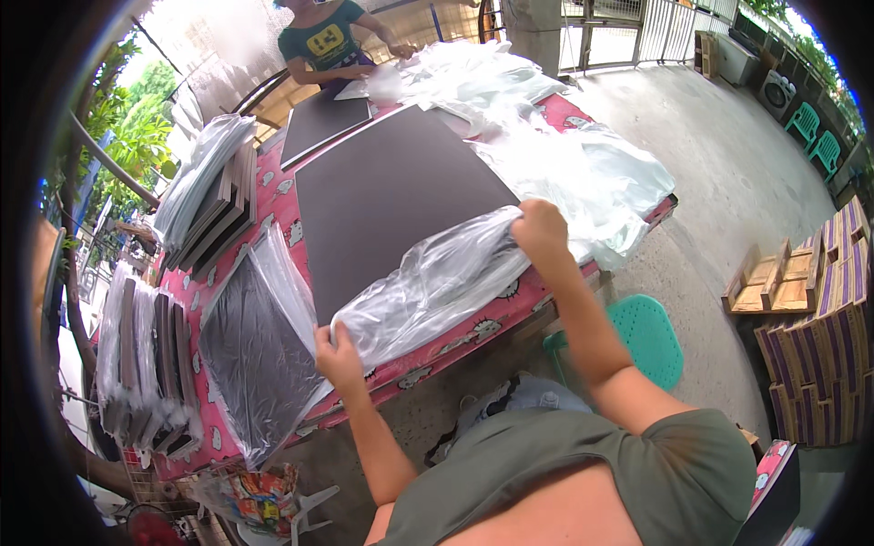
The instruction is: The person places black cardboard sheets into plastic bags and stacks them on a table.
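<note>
An olive shirt (546,446) was nearest, cut off below. Ahead, the left hand (340,360) and right hand (541,231) each pinched an end of the clear plastic film (435,275) stretched between them; its folds hid the near edge of the dark panel (396,196) beyond both hands.

Bright daylight glints on the clear plastic sleeve (437,270) and bleaches the plastic heap (601,177); fisheye edges bend into black.

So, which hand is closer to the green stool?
Right. The right hand grips one end of the clear plastic sleeve, up and left of the green stool in the picture; the left hand is farther left, at the sleeve's other end.
</note>
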`<action>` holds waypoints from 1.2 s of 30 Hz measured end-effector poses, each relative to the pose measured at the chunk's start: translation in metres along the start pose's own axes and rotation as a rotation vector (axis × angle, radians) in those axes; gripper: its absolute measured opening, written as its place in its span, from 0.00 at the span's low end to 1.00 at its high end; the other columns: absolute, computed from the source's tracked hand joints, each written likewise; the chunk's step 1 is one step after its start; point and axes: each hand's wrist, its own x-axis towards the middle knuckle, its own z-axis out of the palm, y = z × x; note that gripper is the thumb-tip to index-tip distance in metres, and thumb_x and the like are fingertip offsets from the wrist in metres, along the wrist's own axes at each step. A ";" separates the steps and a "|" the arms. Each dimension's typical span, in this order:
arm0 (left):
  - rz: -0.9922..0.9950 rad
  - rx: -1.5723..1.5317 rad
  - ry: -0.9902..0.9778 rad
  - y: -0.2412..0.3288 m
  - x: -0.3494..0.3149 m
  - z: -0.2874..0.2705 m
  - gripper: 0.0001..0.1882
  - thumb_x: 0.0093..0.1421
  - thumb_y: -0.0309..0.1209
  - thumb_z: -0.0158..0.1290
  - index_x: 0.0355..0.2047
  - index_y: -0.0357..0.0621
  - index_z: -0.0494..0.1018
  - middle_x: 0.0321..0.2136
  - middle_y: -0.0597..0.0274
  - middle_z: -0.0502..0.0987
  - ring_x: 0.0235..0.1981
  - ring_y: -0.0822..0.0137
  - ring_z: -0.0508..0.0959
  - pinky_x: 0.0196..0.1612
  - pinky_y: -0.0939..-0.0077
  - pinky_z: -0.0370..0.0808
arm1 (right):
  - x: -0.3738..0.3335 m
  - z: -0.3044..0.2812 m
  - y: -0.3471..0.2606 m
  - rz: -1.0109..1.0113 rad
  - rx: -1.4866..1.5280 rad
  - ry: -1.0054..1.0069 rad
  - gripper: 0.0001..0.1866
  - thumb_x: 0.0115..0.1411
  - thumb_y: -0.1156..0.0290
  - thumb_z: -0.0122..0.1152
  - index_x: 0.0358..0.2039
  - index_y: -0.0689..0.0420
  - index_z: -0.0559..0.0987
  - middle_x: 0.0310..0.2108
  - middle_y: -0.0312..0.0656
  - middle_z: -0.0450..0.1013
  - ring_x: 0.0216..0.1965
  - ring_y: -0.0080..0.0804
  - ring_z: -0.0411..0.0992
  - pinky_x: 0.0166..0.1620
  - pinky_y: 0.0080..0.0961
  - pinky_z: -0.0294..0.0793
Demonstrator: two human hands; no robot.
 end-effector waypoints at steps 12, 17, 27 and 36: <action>-0.115 -1.341 -0.150 -0.063 -0.021 -0.114 0.24 0.57 0.32 0.47 0.53 0.40 0.57 0.41 0.53 0.68 0.40 0.62 0.70 0.46 0.66 0.67 | -0.054 -0.092 0.072 -0.298 1.310 -0.614 0.23 0.49 0.69 0.59 0.46 0.62 0.68 0.26 0.41 0.73 0.31 0.23 0.71 0.36 0.18 0.69; 0.242 -1.632 -1.008 0.127 0.205 -0.200 0.24 0.62 0.40 0.39 0.52 0.33 0.57 0.50 0.46 0.63 0.50 0.59 0.66 0.52 0.62 0.65 | 0.111 -0.247 -0.044 -0.594 0.888 -0.055 0.19 0.55 0.58 0.52 0.34 0.65 0.74 0.28 0.43 0.72 0.30 0.26 0.71 0.33 0.24 0.70; 0.410 -0.040 0.063 0.091 0.296 -0.064 0.18 0.55 0.40 0.49 0.37 0.35 0.71 0.23 0.61 0.73 0.20 0.73 0.70 0.23 0.76 0.66 | 0.205 -0.119 -0.104 -0.361 0.746 0.210 0.13 0.45 0.68 0.63 0.28 0.64 0.77 0.18 0.37 0.69 0.18 0.18 0.64 0.21 0.17 0.61; 0.528 -0.986 0.166 0.201 0.268 -0.090 0.15 0.56 0.33 0.50 0.35 0.32 0.67 0.23 0.63 0.71 0.24 0.74 0.70 0.29 0.78 0.69 | 0.222 -0.190 -0.143 -0.771 1.222 0.325 0.13 0.49 0.75 0.49 0.36 0.65 0.74 0.26 0.40 0.71 0.28 0.24 0.70 0.31 0.21 0.69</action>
